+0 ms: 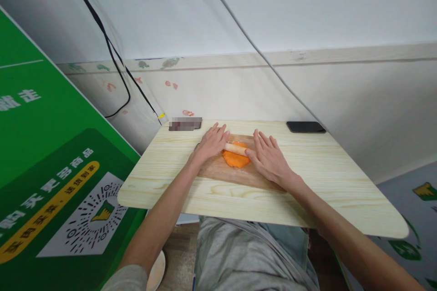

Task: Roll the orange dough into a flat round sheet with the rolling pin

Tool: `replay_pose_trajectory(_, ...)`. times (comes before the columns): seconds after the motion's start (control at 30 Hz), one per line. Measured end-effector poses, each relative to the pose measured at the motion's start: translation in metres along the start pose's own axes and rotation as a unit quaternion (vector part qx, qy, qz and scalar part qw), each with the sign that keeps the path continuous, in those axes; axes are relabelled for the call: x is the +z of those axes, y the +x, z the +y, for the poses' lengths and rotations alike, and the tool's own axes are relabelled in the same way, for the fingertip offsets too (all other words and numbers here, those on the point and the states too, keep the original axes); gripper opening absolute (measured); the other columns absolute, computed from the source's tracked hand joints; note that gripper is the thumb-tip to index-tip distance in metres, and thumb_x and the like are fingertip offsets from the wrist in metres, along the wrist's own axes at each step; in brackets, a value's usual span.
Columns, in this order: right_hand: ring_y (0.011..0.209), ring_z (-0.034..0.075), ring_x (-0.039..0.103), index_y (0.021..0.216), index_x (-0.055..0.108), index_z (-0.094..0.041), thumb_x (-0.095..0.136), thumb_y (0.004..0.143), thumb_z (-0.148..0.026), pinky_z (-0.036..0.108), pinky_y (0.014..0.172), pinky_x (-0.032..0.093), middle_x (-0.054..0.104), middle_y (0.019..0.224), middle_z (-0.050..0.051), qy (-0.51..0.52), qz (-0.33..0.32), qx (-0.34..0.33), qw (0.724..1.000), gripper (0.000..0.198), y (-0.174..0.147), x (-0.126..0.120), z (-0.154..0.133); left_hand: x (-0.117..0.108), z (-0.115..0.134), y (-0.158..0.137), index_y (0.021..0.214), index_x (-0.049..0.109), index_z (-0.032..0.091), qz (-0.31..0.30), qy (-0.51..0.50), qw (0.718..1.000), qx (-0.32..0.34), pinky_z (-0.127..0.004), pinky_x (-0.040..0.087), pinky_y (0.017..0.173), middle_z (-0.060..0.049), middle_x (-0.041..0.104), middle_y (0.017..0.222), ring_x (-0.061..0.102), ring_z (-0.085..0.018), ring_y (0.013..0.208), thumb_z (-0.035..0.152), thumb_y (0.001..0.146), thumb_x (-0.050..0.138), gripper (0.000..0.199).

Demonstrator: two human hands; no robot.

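Note:
A flat round of orange dough [235, 160] lies on a wooden board [218, 173]. Across its upper part rests a pale wooden rolling pin [236, 148], slightly tilted down to the right. My left hand [213, 142] lies flat over the pin's left end, fingers stretched forward. Over the right end is my right hand [269, 157], its fingers extended and its thumb by the pin. Neither hand wraps round the pin; both palms hide its ends. The dough's right edge is close to my right thumb.
The board is on a light wood-grain table [341, 182] against the wall. A black phone [306, 127] lies at the back right, and a blurred flat object [185, 124] at the back left. A green printed panel [68, 168] stands left. Cables [112, 50] hang along the wall.

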State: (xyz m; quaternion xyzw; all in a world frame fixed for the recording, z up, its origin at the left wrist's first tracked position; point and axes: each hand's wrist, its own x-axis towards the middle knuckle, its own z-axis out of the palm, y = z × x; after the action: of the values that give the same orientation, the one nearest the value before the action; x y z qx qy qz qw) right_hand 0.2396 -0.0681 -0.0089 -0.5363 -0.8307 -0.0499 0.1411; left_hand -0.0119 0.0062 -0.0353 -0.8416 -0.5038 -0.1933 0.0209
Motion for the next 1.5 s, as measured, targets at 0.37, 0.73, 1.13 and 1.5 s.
replay_pose_trajectory(0.37, 0.159, 0.042, 0.037, 0.164, 0.027, 0.014, 0.018, 0.107, -0.073, 0.054, 0.129, 0.029, 0.039, 0.167, 0.035, -0.028, 0.041, 0.009, 0.999, 0.104, -0.03, -0.001, -0.04, -0.011, 0.007, 0.001, 0.162, 0.043, 0.009, -0.06, -0.021, 0.997, -0.039, -0.047, 0.027, 0.135, -0.014, 0.047, 0.169, 0.03, -0.028, 0.165, 0.042, 0.114, 0.016, 0.064)
replay_pose_trajectory(0.73, 0.16, 0.046, 0.033, 0.167, 0.006, 0.013, 0.028, 0.104, -0.077, 0.057, 0.126, 0.035, 0.032, 0.168, 0.04, -0.014, 0.074, 0.025, 0.997, 0.112, -0.057, 0.005, -0.084, -0.013, 0.01, 0.001, 0.165, 0.039, 0.005, -0.073, -0.052, 0.994, -0.056, -0.047, 0.027, 0.135, -0.015, 0.042, 0.171, 0.028, -0.028, 0.166, 0.038, 0.113, 0.021, 0.064)
replay_pose_trajectory(1.13, 0.161, 0.044, 0.032, 0.168, 0.008, 0.012, 0.031, 0.107, -0.07, 0.057, 0.128, 0.032, 0.031, 0.169, 0.037, -0.01, 0.075, 0.011, 0.997, 0.105, -0.058, 0.006, -0.084, -0.011, 0.009, 0.001, 0.165, 0.04, 0.012, -0.064, -0.048, 0.995, -0.053, -0.047, 0.027, 0.134, -0.011, 0.041, 0.173, 0.028, -0.027, 0.166, 0.038, 0.113, 0.022, 0.061)
replay_pose_trajectory(1.5, 0.164, 0.031, 0.027, 0.169, 0.031, -0.001, 0.007, 0.112, -0.057, 0.055, 0.133, 0.023, 0.037, 0.173, 0.023, 0.001, -0.025, -0.029, 0.999, 0.084, -0.013, -0.004, -0.005, -0.019, 0.011, 0.002, 0.168, 0.035, 0.012, -0.077, 0.009, 0.996, -0.035, -0.051, 0.026, 0.134, -0.01, 0.046, 0.17, 0.027, -0.031, 0.166, 0.036, 0.113, 0.02, 0.062)
